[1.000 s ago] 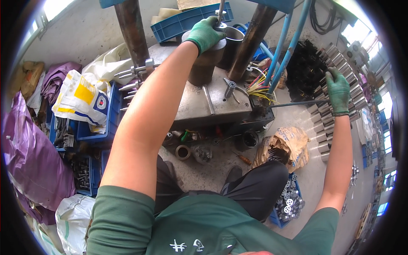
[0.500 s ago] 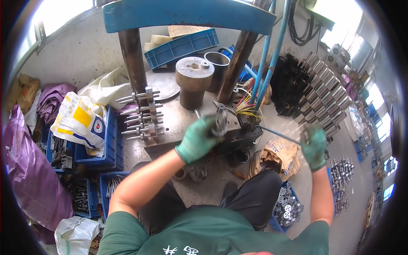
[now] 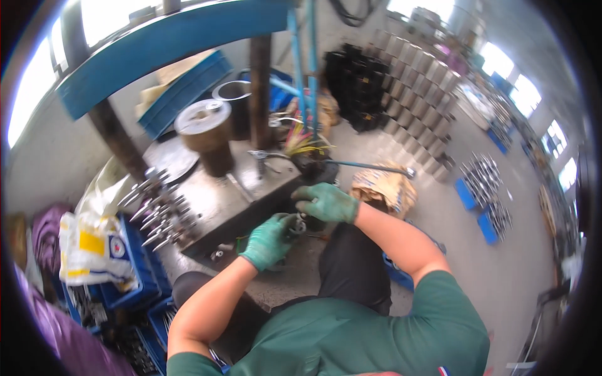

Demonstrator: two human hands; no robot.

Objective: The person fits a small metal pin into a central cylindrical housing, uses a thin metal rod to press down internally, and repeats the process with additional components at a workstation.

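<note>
My left hand (image 3: 271, 241), in a green work glove, is closed around a small shiny metal part (image 3: 300, 224) in front of the press table. Only a bit of the part shows at the fingertips, so its kind cannot be told. Just above and to the right, my right hand (image 3: 327, 203), gloved alike, has its fingers curled close to the left hand; what they hold, if anything, is hidden. Behind both hands is the press table (image 3: 216, 210), carrying a thick steel cylinder (image 3: 210, 141) with a small bearing (image 3: 214, 106) on top. Several metal shafts (image 3: 164, 210) lie at the table's left end.
A long lever rod (image 3: 370, 166) reaches right above a torn paper sack (image 3: 385, 188). Stacked metal sleeves (image 3: 414, 94) stand at the back right. Blue crates (image 3: 135, 263) sit at the left, beside purple sheeting (image 3: 66, 326). The blue press frame (image 3: 175, 47) spans overhead.
My right hand has come left from beside the lever's end to my left hand. My left hand has drawn lower, with a metal part in it. The view has turned right.
</note>
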